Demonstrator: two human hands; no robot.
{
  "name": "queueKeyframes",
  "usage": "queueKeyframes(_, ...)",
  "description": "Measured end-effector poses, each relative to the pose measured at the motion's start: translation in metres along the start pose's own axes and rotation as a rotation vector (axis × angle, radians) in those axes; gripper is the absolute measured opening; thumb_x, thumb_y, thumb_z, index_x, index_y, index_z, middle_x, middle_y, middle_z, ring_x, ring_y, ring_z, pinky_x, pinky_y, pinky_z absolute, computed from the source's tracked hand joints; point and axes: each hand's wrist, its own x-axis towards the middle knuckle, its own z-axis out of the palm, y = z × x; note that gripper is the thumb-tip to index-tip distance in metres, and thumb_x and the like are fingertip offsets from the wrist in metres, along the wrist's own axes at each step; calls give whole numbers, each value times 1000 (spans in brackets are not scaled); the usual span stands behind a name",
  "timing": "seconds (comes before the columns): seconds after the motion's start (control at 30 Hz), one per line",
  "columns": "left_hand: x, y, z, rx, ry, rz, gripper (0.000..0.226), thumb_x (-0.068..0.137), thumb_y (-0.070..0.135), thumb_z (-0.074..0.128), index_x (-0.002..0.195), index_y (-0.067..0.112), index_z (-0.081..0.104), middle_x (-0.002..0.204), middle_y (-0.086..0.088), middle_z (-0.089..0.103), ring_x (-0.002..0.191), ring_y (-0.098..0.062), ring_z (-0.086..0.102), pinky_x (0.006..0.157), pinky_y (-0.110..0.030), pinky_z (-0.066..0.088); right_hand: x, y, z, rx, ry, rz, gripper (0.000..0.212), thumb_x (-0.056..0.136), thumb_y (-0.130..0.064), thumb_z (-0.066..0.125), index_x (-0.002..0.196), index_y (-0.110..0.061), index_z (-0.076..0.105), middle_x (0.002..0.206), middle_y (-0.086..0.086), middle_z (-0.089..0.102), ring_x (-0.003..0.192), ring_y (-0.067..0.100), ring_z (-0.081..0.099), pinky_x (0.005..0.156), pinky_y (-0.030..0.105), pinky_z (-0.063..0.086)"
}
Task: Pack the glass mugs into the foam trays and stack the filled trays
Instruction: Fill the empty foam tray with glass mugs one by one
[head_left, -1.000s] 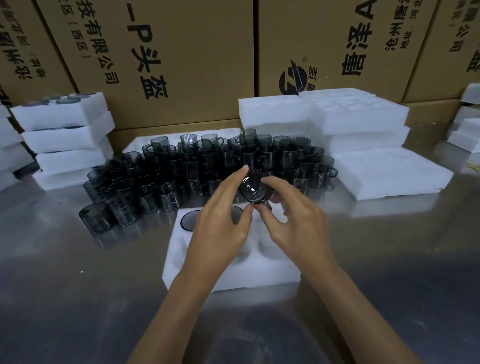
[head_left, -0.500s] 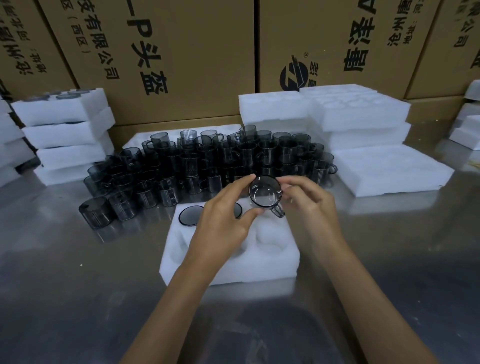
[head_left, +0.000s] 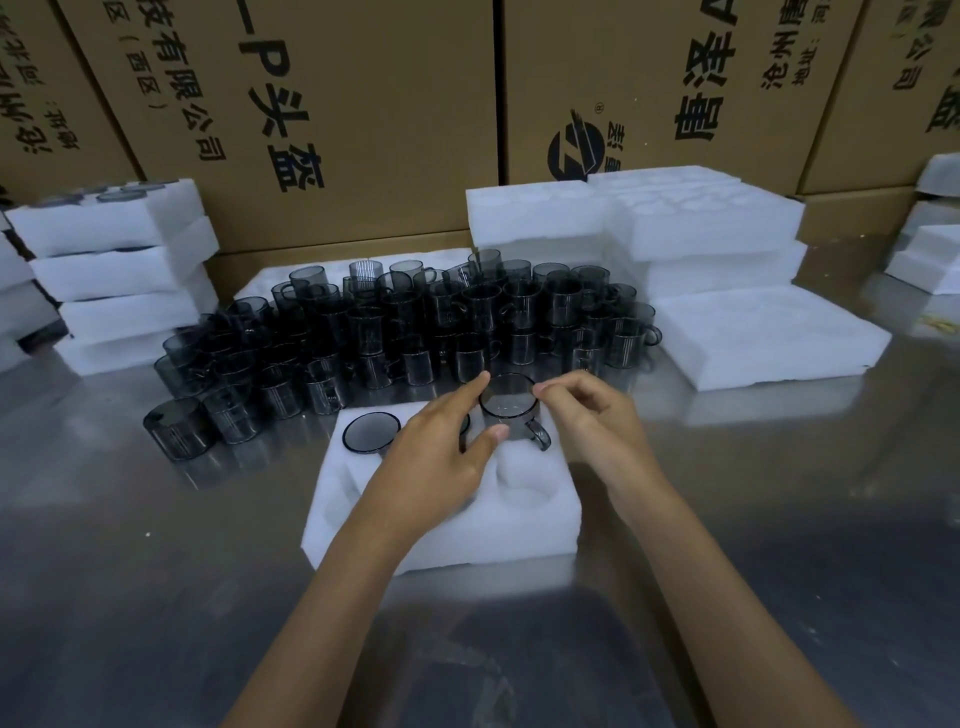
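1. The fingers of the left hand (head_left: 436, 457) pinched the mug (head_left: 511, 410), forefinger on the far rim and thumb on the near wall; the right hand (head_left: 597, 421) had its fingers loosely curled, one tip at the rim, gripping nothing
2. Over the past second the mug had come down from mid-air, turned mouth-up, into the far-right pocket of the foam tray (head_left: 519, 525) on the bench (head_left: 130, 545)
3. Seating looked nearly done; near pockets remained unfilled
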Motion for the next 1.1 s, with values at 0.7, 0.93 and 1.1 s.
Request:
queueKeyframes(0.7, 4, 3, 6, 329, -89, 33, 55, 105, 47, 20, 156, 28, 26, 164, 9, 17, 152, -10, -4, 122, -38, -3, 0, 8, 4, 30, -45, 182, 15, 90, -26, 71, 105, -27, 72, 107, -3, 73, 100, 10, 68, 83, 19, 51)
queueKeyframes(0.93, 2, 3, 7, 402, -105, 4, 54, 104, 49, 18, 155, 31, 24, 163, 12, 18, 152, -11, 7, 123, -43, -1, -1, 10, 3, -15, -55, 158, 16, 92, -20, 67, 106, -28, 70, 108, -2, 71, 102, 10, 66, 85, 21, 49)
queueKeyframes(1.1, 3, 3, 7, 418, -113, -7, 54, 104, 49, 19, 155, 33, 24, 163, 13, 18, 152, -11, 9, 123, -45, 4, -1, 11, 4, -18, -45, 135, 18, 92, -16, 65, 106, -27, 70, 107, 0, 71, 102, 11, 65, 86, 21, 49)
